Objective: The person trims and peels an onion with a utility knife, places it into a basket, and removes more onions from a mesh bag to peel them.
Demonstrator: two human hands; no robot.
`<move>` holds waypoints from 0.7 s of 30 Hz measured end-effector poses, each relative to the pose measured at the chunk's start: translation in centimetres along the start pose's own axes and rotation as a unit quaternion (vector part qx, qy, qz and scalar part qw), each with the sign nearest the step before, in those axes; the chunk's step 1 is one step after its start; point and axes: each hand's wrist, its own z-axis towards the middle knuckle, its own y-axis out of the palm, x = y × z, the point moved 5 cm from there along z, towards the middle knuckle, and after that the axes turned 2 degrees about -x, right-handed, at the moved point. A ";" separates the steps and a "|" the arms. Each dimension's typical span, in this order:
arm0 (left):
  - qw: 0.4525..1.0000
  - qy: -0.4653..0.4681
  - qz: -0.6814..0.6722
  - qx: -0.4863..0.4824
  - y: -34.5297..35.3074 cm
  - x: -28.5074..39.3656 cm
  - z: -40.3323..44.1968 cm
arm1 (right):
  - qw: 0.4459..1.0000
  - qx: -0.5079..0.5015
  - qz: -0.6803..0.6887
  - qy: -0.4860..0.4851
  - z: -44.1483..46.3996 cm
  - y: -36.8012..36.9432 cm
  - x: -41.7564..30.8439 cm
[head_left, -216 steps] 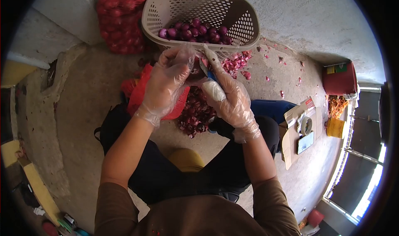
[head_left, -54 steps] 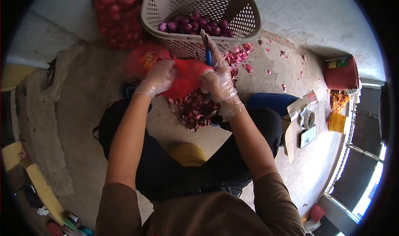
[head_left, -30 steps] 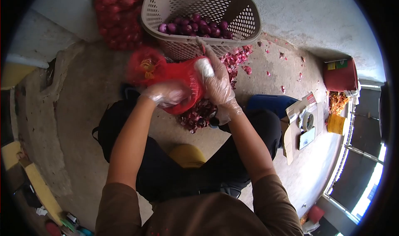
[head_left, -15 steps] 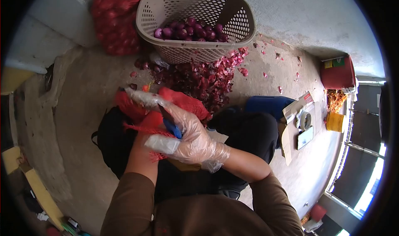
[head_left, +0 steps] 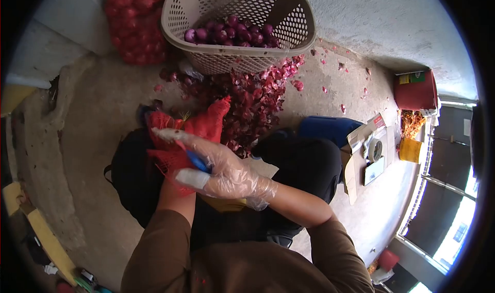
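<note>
A bulging red mesh sack (head_left: pixel 136 27) stands at 11 o'clock. Nearer the centre, a loose red mesh bag (head_left: pixel 203 125) gathers around the person's left forearm (head_left: pixel 174 200), its long axis slanting from 7 toward 1 o'clock; the left hand is hidden, its grip impossible to tell. The right hand (head_left: pixel 227 173), in clear plastic, grasps a blue-handled knife (head_left: pixel 198 161), handle aimed toward 10 o'clock, blade indistinct. Beyond, at 12, purple onions (head_left: pixel 229 32) fill the bottom of a beige perforated plastic basket (head_left: pixel 227 62).
</note>
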 end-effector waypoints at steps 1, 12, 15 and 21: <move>1.000 -0.004 0.000 0.000 0.0 -0.4 -0.3 | 1.000 -0.012 -0.015 -0.007 0.0 0.1 0.1; 0.999 -0.033 -0.012 0.009 0.5 -1.9 -1.5 | 0.996 -0.074 0.039 -0.030 -0.8 3.8 1.4; 0.999 -0.035 -0.015 0.010 0.6 -1.9 -1.6 | 0.995 -0.085 0.008 -0.044 -0.8 3.7 1.0; 0.999 -0.041 -0.021 0.009 0.9 -1.9 -2.1 | 0.999 -0.027 -0.018 -0.044 -0.2 2.1 0.0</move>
